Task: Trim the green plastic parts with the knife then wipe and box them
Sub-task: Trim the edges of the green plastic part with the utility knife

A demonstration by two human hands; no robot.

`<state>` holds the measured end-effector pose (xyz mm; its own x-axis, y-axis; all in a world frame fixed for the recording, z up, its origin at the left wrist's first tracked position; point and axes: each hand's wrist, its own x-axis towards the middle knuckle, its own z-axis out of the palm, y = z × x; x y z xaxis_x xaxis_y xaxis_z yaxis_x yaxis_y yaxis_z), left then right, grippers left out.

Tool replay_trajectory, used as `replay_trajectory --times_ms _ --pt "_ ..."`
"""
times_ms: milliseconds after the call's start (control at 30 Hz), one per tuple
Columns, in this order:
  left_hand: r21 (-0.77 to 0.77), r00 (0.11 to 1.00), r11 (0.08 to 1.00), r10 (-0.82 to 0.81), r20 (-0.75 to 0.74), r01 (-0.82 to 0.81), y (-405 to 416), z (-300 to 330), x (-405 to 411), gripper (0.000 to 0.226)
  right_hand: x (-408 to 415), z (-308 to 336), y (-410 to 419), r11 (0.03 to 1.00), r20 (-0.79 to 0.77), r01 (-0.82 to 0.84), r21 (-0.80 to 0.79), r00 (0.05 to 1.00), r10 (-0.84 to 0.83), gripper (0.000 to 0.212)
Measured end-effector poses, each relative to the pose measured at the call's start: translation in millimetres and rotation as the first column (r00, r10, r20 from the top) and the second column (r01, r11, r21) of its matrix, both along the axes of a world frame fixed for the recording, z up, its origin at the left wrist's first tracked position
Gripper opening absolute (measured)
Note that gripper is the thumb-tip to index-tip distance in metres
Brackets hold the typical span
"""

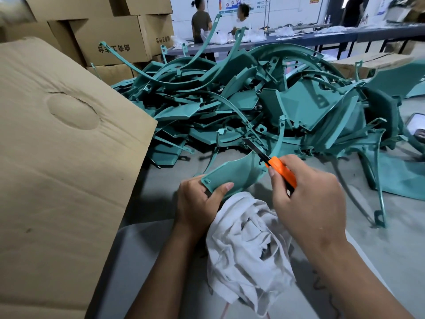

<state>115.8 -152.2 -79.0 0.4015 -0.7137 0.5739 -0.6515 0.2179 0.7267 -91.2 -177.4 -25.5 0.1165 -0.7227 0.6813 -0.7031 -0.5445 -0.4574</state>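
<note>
A green plastic part (232,172) is being gripped at its near edge by the left hand (197,201), above the grey bench (156,199), just in front of the heap of green parts (253,100). An orange utility knife (279,170) is being clasped in the right hand (308,199), its blade being laid against the part's upper rim. A white rag (248,247) is being kept bunched beneath both hands. A cardboard box flap (57,146) is being seen at left.

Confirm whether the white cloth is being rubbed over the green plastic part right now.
No: the white cloth hangs bunched below the left hand, which holds the green plastic part, while the right hand works the orange utility knife on it.
</note>
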Motion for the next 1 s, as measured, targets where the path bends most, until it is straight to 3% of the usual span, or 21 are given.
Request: replay_trajectory --times_ms 267,533,700,767,867,1000 --pt "-0.018 0.994 1.000 0.011 0.109 -0.009 1 3 0 0.023 18 -1 24 0.989 -0.055 -0.146 0.020 0.988 0.147 0.020" --pt "-0.062 0.984 0.996 0.074 0.161 -0.065 1 5 5 0.022 9 0 12 0.998 -0.077 -0.008 0.061 0.997 0.012 0.021" --pt "0.005 0.994 0.994 0.106 0.007 -0.107 1 4 8 0.025 -6 0 -5 0.995 -0.004 0.102 0.018 0.995 -0.102 0.022" --pt "0.022 0.979 0.997 0.080 -0.187 -0.078 0 7 8 0.018 -10 0 -12 0.995 0.099 0.104 0.005 0.990 -0.104 0.021" --pt "-0.161 0.781 0.986 -0.138 -0.609 0.049 -1 19 7 0.008 -14 -1 -19 0.997 0.305 0.030 -0.074 0.952 -0.006 0.017" --pt "-0.293 0.429 0.954 -0.288 -0.856 0.056 3 28 10 0.029 -20 -3 -27 0.973 0.491 0.068 -0.222 0.870 0.051 0.013"
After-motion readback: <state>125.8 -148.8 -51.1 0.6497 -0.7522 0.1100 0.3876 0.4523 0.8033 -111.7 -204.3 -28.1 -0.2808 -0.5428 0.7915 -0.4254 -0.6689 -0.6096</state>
